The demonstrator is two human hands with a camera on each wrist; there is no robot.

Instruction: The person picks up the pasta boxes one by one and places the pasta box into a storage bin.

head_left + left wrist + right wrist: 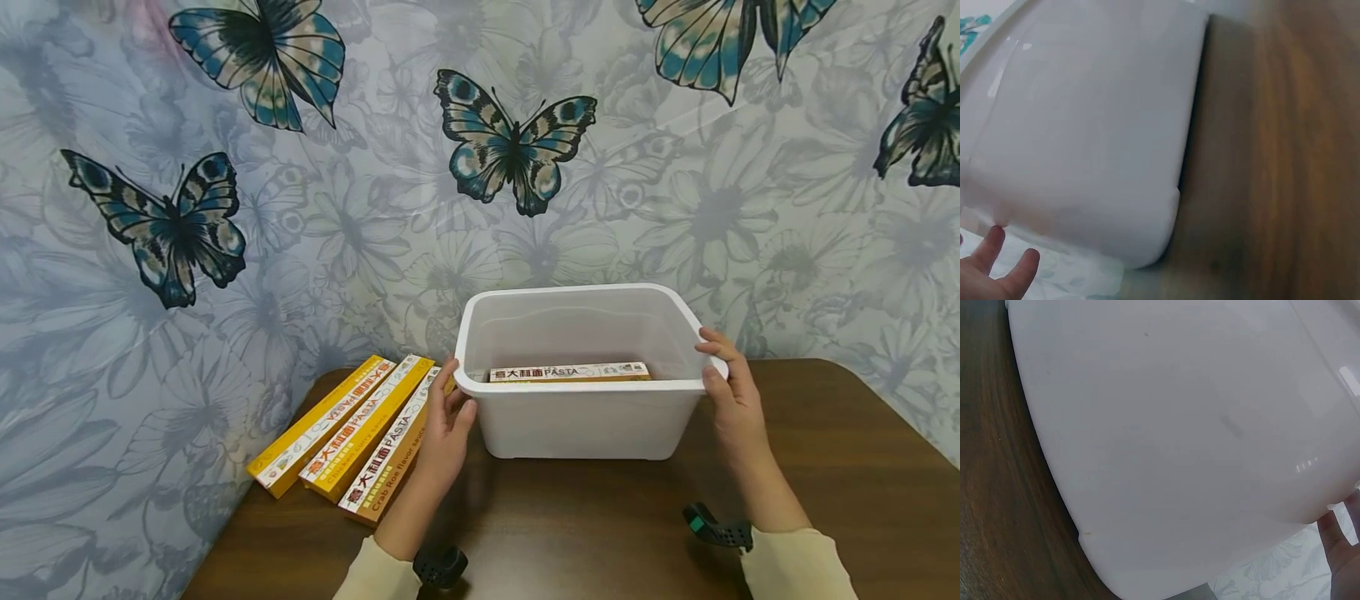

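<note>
A white plastic bin [577, 423] stands on the brown table, its wall filling much of both wrist views. My left hand [447, 433] holds it at the left end of the rim, fingertips at the corner and thumb beside the wall. In the left wrist view, fingers [999, 240] reach the bin's edge. On the opposite side my right hand [733, 392] grips the rim, fingers over the edge and thumb in front. Inside the bin lies a yellow-and-white pasta box [570, 372], its lower part hidden by the front wall.
Left of the bin, three pasta boxes lie fanned on the table [592, 525]: one far left [318, 425], a middle one [367, 427], and one labelled crab roe flavor [393, 454] close to my left forearm. A butterfly-patterned wall covering [360, 242] rises behind the table.
</note>
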